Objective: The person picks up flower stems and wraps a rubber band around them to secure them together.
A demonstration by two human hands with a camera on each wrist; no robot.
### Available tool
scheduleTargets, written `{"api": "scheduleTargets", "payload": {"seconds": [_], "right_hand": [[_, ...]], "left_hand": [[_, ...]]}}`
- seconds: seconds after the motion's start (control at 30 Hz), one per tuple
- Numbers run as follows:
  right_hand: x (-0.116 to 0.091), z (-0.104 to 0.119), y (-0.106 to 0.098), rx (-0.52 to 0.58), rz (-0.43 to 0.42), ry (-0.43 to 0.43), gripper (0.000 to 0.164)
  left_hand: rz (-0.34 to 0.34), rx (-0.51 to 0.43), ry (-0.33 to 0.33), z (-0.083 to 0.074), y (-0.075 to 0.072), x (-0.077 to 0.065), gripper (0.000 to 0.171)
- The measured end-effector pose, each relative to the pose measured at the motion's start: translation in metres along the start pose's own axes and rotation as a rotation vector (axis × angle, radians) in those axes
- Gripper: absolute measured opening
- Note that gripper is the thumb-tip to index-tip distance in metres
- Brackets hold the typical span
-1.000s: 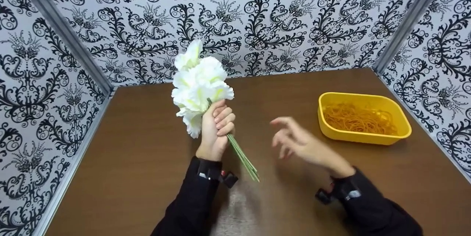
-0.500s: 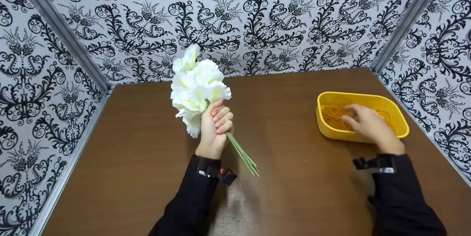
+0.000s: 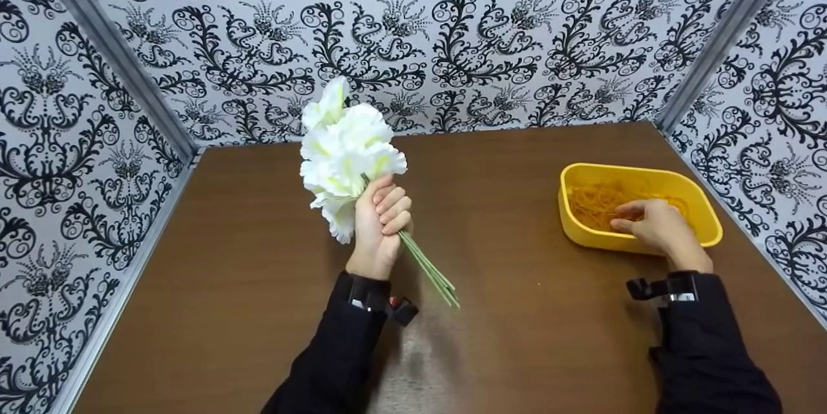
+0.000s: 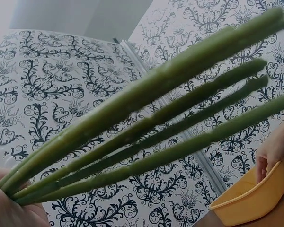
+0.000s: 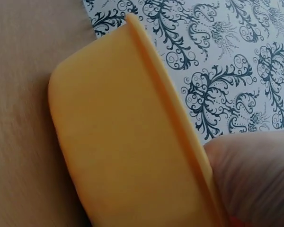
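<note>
My left hand grips a bunch of white artificial flowers just below the blooms, fingers wrapped round the stems. The green stems fan out past the hand in the left wrist view, their cut ends free. At the right, my right hand reaches over the near rim of a yellow plastic bin, thumb and fingers down among thin orange-brown rubber bands. Whether it pinches a band cannot be made out. In the right wrist view the bin's outer wall hides the fingertips.
Both hands are over a brown wooden table. Patterned black-and-white panels enclose it at the back and both sides, with grey metal posts at the corners.
My right hand has moved from the middle of the table rightward to the yellow bin, and its fingers have sunk into the rubber bands. The left hand keeps the flowers almost still.
</note>
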State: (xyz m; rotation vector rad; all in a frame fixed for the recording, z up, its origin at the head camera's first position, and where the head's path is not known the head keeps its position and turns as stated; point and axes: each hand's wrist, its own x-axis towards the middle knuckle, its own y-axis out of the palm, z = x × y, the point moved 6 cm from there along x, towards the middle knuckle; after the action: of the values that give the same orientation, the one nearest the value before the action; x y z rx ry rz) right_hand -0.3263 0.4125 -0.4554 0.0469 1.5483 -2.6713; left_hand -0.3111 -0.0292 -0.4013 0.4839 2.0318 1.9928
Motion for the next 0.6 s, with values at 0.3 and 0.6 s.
{"api": "scheduleTargets", "payload": {"seconds": [0.3, 0.6], "right_hand": [[-0.0001, -0.0016, -0.0041, 0.025, -0.066, 0.01, 0.039], [-0.0019, -0.0057, -0.0057, 0.036, -0.095, 0.062, 0.048]], "left_hand": [[-0.012, 0.004, 0.057, -0.003, -0.0004, -0.0004, 0.05], [-0.011, 0.017, 0.056, -0.0034, -0.0007, -0.0001, 0.05]]}}
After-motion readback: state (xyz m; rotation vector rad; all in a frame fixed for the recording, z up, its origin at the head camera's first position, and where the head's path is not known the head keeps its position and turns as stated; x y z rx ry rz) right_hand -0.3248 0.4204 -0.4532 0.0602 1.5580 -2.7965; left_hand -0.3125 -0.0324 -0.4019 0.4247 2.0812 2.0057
